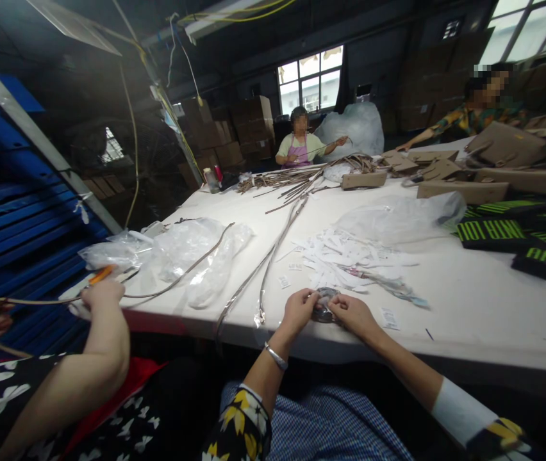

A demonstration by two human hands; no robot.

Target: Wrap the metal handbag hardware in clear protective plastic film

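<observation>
A dark round coil (322, 314) sits at the near edge of the white-covered desk (465, 314), directly between the two hands. The left hand (298, 308) meets its left side and the right hand (354, 314) its right side, so it lies to the right of one grip and to the left of the other, with neither hand clearly nearer. Both grips are narrow, thumb and fingertips drawn together on the coil; how firmly each one presses cannot be told. Its outline is round, with no evident long axis; the forearms slant in from the near left and near right and converge on it.

Just beyond the coil lies a loose heap of white paper slips (330, 256). To the left, long thin straps (273, 253) run from the near edge towards the far side, leaning right as they go, well apart from the left fingertips. A small printed label (389, 319) lies to the right of the right hand. Farther left, a co-worker's hand (103, 291) is at a thin brown strap (191, 266) that crosses a crumpled clear plastic bag (206, 246).
</observation>
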